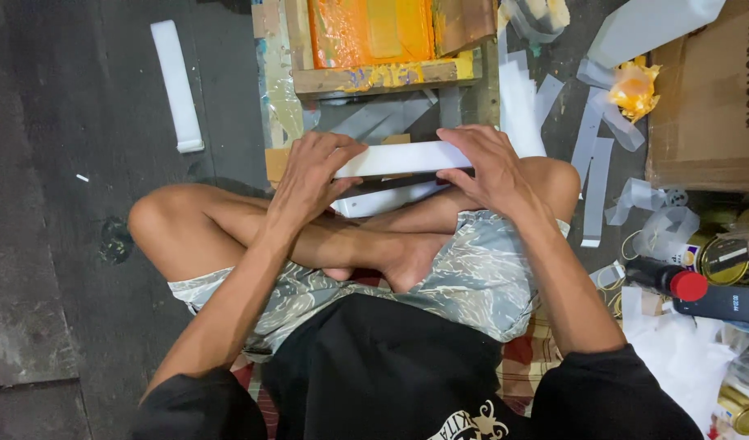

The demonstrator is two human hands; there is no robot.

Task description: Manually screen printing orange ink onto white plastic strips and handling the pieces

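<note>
**A:** What do the hands hold?

**B:** The left hand (309, 175) and the right hand (484, 167) each grip 1 end of a long white strip (403, 158), fingers curled over its top edge, holding it level above the person's crossed legs.

**A:** And directly under it?

**B:** A second white strip (383, 200) lies just below, resting against the shins and partly hidden by the left hand.

**A:** What lies beyond the hands?

**B:** A wooden frame (374, 77) smeared with orange ink (366, 31) sits on the dark floor (89, 244), just ahead of the strip. More loose white strips (594, 171) are scattered to the right of it, and 1 white bar (177, 85) lies well apart on the left.

**A:** Farther right?

**B:** A cardboard box (709, 106), a dark bottle with a red cap (688, 286) and round tins (723, 259) crowd the floor's edge.
</note>
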